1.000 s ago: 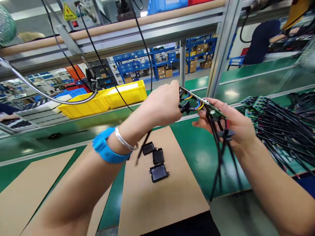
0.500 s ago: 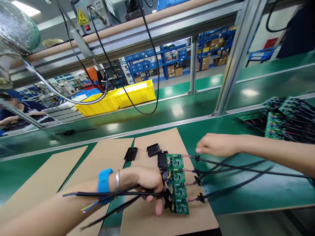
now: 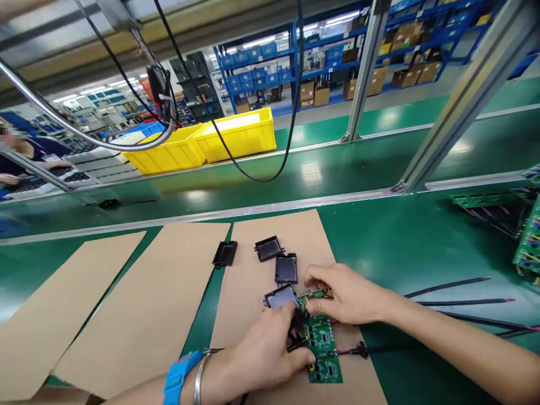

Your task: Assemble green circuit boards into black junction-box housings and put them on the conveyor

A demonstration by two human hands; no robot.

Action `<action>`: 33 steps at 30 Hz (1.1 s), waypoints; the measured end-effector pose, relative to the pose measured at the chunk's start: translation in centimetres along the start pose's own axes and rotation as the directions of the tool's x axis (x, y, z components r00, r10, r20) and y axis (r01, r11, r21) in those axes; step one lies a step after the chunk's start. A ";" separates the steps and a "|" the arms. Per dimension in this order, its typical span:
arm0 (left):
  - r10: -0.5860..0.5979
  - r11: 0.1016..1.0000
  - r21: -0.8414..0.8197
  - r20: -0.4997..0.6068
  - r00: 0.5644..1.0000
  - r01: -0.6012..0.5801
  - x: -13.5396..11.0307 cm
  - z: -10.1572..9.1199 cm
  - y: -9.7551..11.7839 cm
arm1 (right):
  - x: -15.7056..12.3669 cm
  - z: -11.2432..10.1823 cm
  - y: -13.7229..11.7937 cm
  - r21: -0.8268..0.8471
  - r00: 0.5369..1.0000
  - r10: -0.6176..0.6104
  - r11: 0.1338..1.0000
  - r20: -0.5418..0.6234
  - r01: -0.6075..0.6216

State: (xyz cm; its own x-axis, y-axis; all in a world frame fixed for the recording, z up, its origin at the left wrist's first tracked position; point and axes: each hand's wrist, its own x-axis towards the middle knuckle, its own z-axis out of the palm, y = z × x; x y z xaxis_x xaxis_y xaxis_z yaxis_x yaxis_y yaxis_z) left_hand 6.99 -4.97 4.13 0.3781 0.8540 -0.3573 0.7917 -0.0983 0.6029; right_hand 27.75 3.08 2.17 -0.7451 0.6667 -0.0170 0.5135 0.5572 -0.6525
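A green circuit board (image 3: 323, 349) with black cables lies on a brown cardboard sheet (image 3: 261, 315). My left hand (image 3: 261, 354), with a blue wrist strap, is closed on the board's left edge. My right hand (image 3: 343, 292) pinches the board's top section between thumb and fingers. Several black plastic covers lie just above the hands: one (image 3: 280, 295) touching my left fingers, another (image 3: 286, 268) above it, and two more (image 3: 268, 248) (image 3: 225, 253) further back. The board's black cables (image 3: 455, 301) trail off to the right over the green bench.
More cardboard sheets (image 3: 143, 309) lie to the left. A pile of green boards with wires (image 3: 527, 242) sits at the right edge. Two yellow bins (image 3: 236, 138) stand beyond the conveyor (image 3: 295, 174). Black cables (image 3: 291, 112) hang overhead. Another person (image 3: 17, 152) sits at far left.
The board came down from mid-air onto the cardboard. My right hand moved from the cables onto the board's top end, and my left hand shifted along its left edge.
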 end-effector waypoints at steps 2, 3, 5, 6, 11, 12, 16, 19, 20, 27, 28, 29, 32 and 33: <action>0.033 0.999 -0.024 -0.004 0.999 -0.034 0.1 1.0 -0.6 | -0.2 0.1 -0.2 -0.015 0.997 0.055 0.998 0.051 -0.054; 0.043 0.998 -0.038 0.005 0.999 -0.043 0.2 1.5 -1.0 | -0.3 0.4 -0.3 -0.056 0.996 0.053 0.997 0.073 -0.049; 0.049 0.998 -0.040 0.013 0.999 -0.048 0.3 2.6 -1.8 | -0.7 1.4 -0.3 -0.150 0.998 0.008 0.989 0.068 0.002; 0.054 0.998 -0.025 0.004 0.999 -0.054 0.4 3.1 -2.2 | -0.9 1.9 -0.4 -0.184 0.998 -0.030 0.982 0.057 0.040; 0.209 0.976 0.097 -0.156 0.965 -0.196 0.3 5.1 -3.6 | -2.3 3.1 -0.9 -0.210 0.992 -0.113 0.970 0.052 0.122; 0.253 0.965 0.115 -0.194 0.948 -0.234 0.3 5.4 -3.7 | -2.5 2.9 -1.1 -0.171 0.998 -0.060 0.983 0.027 0.064; 0.410 0.909 0.226 -0.343 0.845 -0.349 -0.2 6.3 -3.9 | -2.8 2.0 -1.6 -0.065 0.976 0.184 0.982 0.114 -0.178; 0.432 0.895 0.288 -0.366 0.824 -0.341 -0.3 6.6 -3.9 | -3.0 2.4 -1.5 -0.093 0.956 0.157 0.986 0.248 -0.138; 0.433 0.894 0.286 -0.349 0.831 -0.345 -0.3 6.7 -3.9 | -3.1 2.8 -1.3 -0.088 0.960 0.126 0.990 0.251 -0.107; 0.449 0.884 0.233 -0.185 0.874 -0.405 -0.3 5.9 -4.2 | -3.7 2.6 -1.2 -0.015 0.984 -0.069 0.997 0.165 0.072; 0.460 0.884 0.194 -0.198 0.866 -0.426 -0.4 5.1 -4.1 | -3.7 2.0 -1.2 0.014 0.988 -0.046 0.999 0.149 0.045; 0.460 0.888 0.144 -0.221 0.860 -0.437 -0.3 4.1 -4.0 | -3.7 1.4 -1.3 0.042 0.992 -0.017 0.999 0.123 0.012; 0.380 0.923 0.061 -0.315 0.870 -0.381 0.7 0.5 -3.8 | -3.2 -0.4 -1.1 0.116 0.998 0.061 0.991 0.021 -0.063; 0.349 0.936 0.085 -0.336 0.875 -0.341 1.3 -0.6 -3.9 | -2.9 -0.9 -1.0 0.141 0.997 0.076 0.987 -0.001 -0.075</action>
State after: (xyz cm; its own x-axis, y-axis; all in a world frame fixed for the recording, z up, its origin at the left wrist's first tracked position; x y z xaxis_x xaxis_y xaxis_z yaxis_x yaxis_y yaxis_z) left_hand 4.13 -3.20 1.75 0.4459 0.8846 0.1370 0.6531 -0.4261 0.6260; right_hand 29.74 1.07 3.57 -0.7035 0.7076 -0.0660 0.5028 0.4300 -0.7499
